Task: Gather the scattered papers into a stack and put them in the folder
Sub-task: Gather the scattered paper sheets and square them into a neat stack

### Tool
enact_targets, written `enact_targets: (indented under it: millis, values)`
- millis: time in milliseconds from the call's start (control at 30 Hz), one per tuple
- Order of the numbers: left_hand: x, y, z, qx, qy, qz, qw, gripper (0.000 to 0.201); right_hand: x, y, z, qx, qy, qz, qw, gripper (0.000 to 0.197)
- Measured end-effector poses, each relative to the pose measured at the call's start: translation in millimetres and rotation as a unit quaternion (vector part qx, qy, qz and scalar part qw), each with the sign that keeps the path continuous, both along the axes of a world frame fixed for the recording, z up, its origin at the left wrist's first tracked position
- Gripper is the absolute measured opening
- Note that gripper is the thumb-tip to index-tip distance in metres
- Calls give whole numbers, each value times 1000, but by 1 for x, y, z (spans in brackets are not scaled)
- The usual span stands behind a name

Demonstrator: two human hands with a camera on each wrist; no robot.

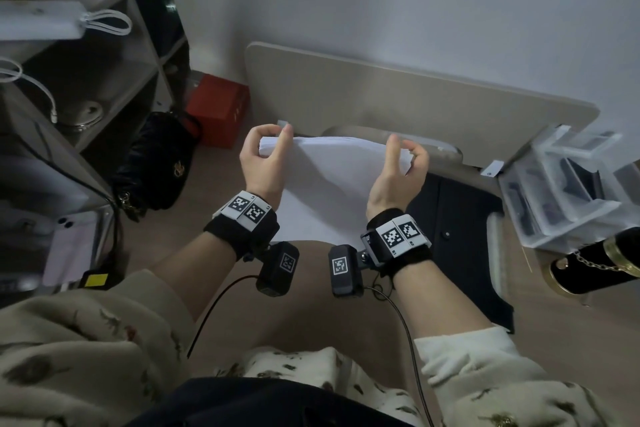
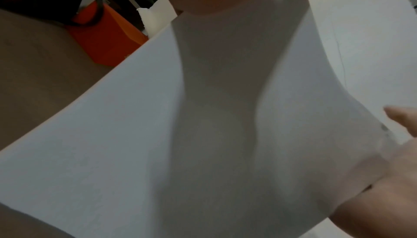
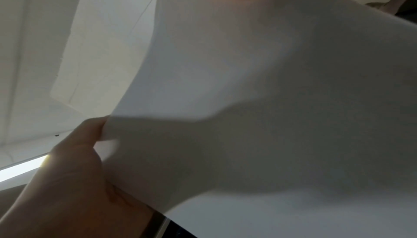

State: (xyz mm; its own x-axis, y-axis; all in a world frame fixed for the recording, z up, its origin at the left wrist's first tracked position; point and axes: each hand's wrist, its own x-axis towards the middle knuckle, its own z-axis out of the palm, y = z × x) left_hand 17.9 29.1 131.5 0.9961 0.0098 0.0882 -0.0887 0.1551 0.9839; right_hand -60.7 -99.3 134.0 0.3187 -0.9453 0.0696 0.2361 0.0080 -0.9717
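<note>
I hold a stack of white papers up off the floor by its two upper corners, and the sheets sag a little between my hands. My left hand pinches the upper left corner, thumb on the near side. My right hand pinches the upper right corner the same way. A black folder lies flat on the floor, partly hidden behind the papers and my right wrist. The papers fill the left wrist view, and the papers fill the right wrist view too.
A beige board leans against the wall behind the papers. A red box and a black quilted bag sit left, beside a shelf unit. Clear plastic drawers and a black round bag with a gold chain stand right.
</note>
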Motion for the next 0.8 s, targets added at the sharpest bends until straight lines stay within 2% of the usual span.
enact_targets:
  millis: [200,533,667,800]
  values:
    - [1,1,0,1,5,2,1000,12,-2,-5,-3,0,2,-15,1000,21]
    - [1,2,1,-5,0,-1,1000,12,-2,-13,-11,16,-16,-18,1000,33]
    - [-2,2,2,-1,-8,-2,1000,11,-3,-18,-12,23,12,15,1000,19]
    - [-4,7,-2,8,-26,-20,999,16,-7,-21,-18,-1,15,49,999,28]
